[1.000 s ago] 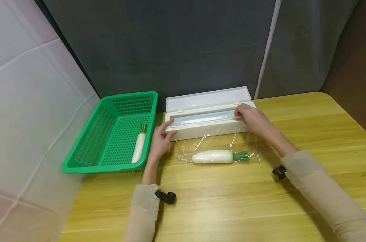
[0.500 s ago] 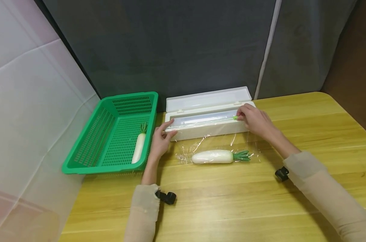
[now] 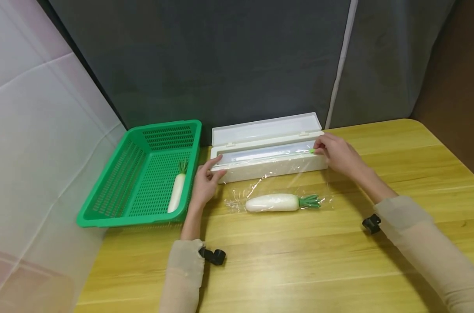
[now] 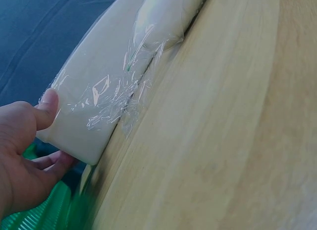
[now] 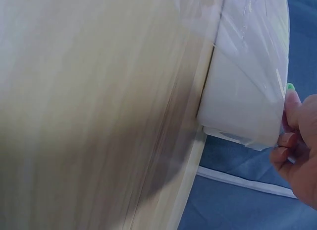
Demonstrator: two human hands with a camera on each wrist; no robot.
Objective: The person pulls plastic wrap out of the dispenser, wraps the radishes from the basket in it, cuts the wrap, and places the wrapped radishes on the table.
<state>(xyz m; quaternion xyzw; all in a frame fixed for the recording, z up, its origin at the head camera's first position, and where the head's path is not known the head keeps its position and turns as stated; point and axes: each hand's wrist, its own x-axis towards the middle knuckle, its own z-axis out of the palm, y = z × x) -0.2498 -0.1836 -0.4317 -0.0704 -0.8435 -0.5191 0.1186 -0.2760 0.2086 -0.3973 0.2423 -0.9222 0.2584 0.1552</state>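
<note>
A white cling film dispenser box (image 3: 237, 174) stands with its lid raised at the back. At its left end my left hand (image 3: 203, 184) grips the corner, thumb (image 4: 48, 102) on the front wall and fingers round the end. My right hand (image 3: 340, 156) pinches a small green slide cutter (image 3: 312, 151) near the right end of the box's front edge. Clear cling film (image 4: 101, 93) hangs over the front wall down to the table. It covers a white radish (image 3: 272, 202) with green stalks, which lies in front of the box.
Left of the box stands a green slotted basket (image 3: 198, 134) with another white radish (image 3: 176, 193) inside. A dark cloth (image 3: 221, 65) hangs behind the wooden table (image 3: 292, 269), and a pale panel (image 3: 33, 130) borders the left side.
My right hand has slid right along the box's front edge with the green slide cutter. My left hand keeps its hold on the left end, and the whole head view shifts slightly.
</note>
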